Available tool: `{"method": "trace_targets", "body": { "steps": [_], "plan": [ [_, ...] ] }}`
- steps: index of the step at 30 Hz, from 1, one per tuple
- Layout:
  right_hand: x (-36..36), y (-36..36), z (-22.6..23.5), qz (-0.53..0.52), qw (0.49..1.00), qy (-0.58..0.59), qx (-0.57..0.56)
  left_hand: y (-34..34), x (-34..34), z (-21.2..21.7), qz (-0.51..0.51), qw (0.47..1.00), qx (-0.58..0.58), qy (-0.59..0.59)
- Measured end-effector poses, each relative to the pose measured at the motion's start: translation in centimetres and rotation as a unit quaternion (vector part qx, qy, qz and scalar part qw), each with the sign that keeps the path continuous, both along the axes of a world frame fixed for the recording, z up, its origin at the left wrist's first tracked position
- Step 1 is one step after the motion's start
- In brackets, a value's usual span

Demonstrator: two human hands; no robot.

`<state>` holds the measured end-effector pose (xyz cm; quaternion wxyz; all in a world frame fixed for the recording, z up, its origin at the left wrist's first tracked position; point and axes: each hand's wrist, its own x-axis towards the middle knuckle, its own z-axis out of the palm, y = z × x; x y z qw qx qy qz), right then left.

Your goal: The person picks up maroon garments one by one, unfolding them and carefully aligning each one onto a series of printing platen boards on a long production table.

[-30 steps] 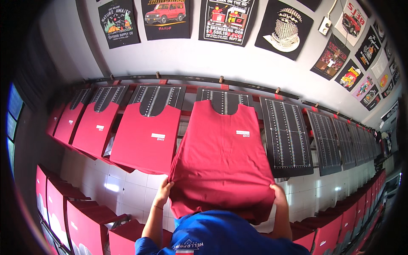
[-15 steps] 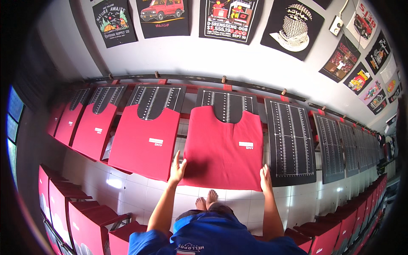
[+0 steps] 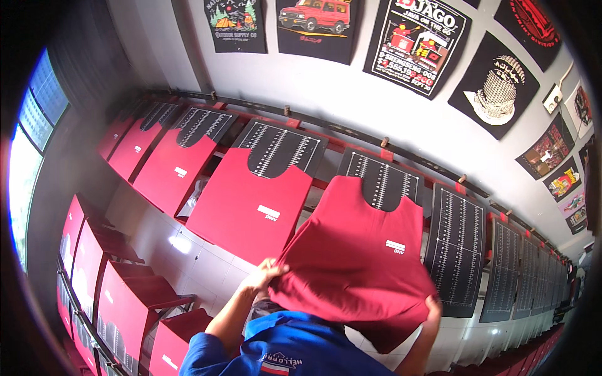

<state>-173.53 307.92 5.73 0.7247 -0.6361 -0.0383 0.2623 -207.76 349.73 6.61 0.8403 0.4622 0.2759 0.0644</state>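
A red shirt panel (image 3: pixel 367 250) with a curved neck cutout and a small white print lies over a black ruled board (image 3: pixel 392 178). Its top part rests flat, while the lower part is lifted, creased and drawn toward my body. My left hand (image 3: pixel 266 276) pinches the panel's lower left side. On the other side, my right hand (image 3: pixel 433 310) grips the lower right corner, its fingers partly hidden by the cloth. A darker fold of fabric hangs between my hands in front of my blue shirt (image 3: pixel 288 341).
To the left, another red panel (image 3: pixel 251 203) lies on its board, with several more beyond. Bare black ruled boards (image 3: pixel 458 250) stand in a row to the right. A rack of red panels (image 3: pixel 119 301) is at lower left. Printed cloths (image 3: pixel 417 44) hang on the wall.
Both hands have gone from beside the panel to holding its lower edge. The cloth, smooth before, is now raised and wrinkled toward me. The view has turned and tilted.
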Motion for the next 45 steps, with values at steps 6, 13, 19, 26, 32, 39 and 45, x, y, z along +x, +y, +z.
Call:
{"method": "trace_targets", "body": {
  "steps": [6, 13, 19, 26, 32, 39, 45],
  "plan": [
    [-3.6, 6.4, 8.5, -0.061, 0.986, -0.088, 0.124, 8.6, 1.2, 7.6, -0.041, 0.984, 0.111, -0.137],
    [-7.6, 14.7, 20.2, -0.232, 0.938, -0.192, 0.172, 19.9, 1.3, 8.5, 0.014, 0.930, -0.154, -0.334],
    [-14.7, 18.4, 29.3, -0.260, 0.885, -0.273, 0.272, 27.9, -7.9, 22.1, 0.042, 0.899, 0.197, -0.389],
    [-14.6, 29.0, 27.3, -0.051, 0.965, -0.185, 0.180, 36.9, -9.8, 26.8, 0.140, 0.948, 0.138, -0.252],
    [-20.0, 42.6, 29.0, -0.110, 0.962, -0.055, 0.245, 44.9, -12.1, 26.7, 0.197, 0.921, 0.189, -0.277],
    [-25.7, 40.5, 29.6, -0.036, 0.966, -0.079, 0.242, 39.8, -22.0, 27.1, 0.223, 0.806, 0.483, -0.259],
    [-30.0, 36.4, 11.7, -0.042, 0.978, 0.154, 0.132, 35.0, -29.8, 11.7, 0.149, 0.972, 0.173, -0.058]
  ]
}}
